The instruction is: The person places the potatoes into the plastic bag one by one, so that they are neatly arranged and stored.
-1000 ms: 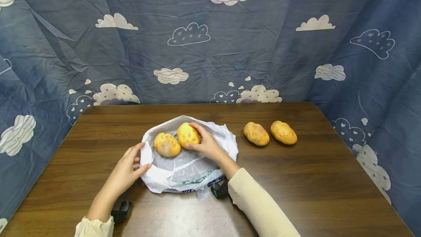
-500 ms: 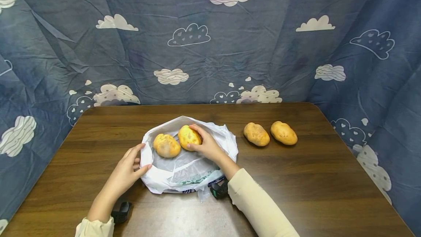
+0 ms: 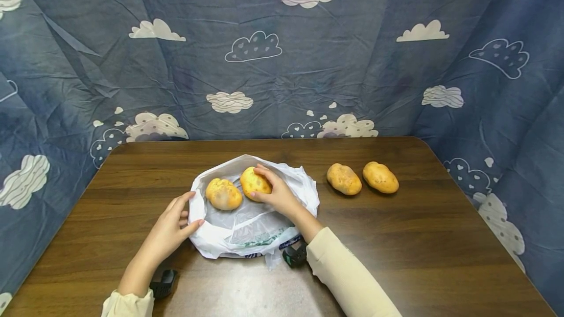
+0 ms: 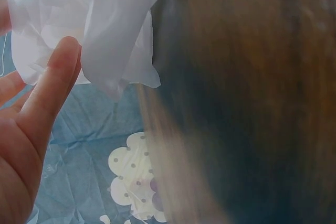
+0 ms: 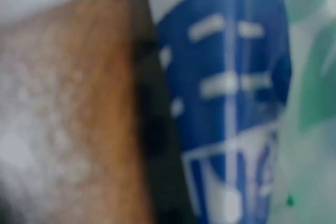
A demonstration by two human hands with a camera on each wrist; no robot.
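Observation:
A white plastic bag (image 3: 260, 221) lies with its mouth spread wide in the head view. Inside, on the left, rests a potato (image 3: 223, 194). Just right of it is a second potato (image 3: 254, 184), gripped by my right hand (image 3: 278, 192) between thumb and fingers. My left hand (image 3: 169, 226) holds the bag's left rim, thumb and index finger at its edge. The left wrist view shows the thumb (image 4: 59, 72) against the thin white plastic. In the right wrist view, only the bag's blue and green print (image 5: 226, 77) fills the near side; the hand is hidden.
Two more potatoes, one (image 3: 343, 179) nearer the bag and one (image 3: 380, 177) farther right, lie on the brown wooden table (image 3: 418, 243). A blue curtain (image 3: 282, 72) with cloud prints hangs behind the table. Each wrist carries a dark device.
My right hand and the potato in it have shifted slightly to the right inside the bag. The left hand and the bag stay practically where they were.

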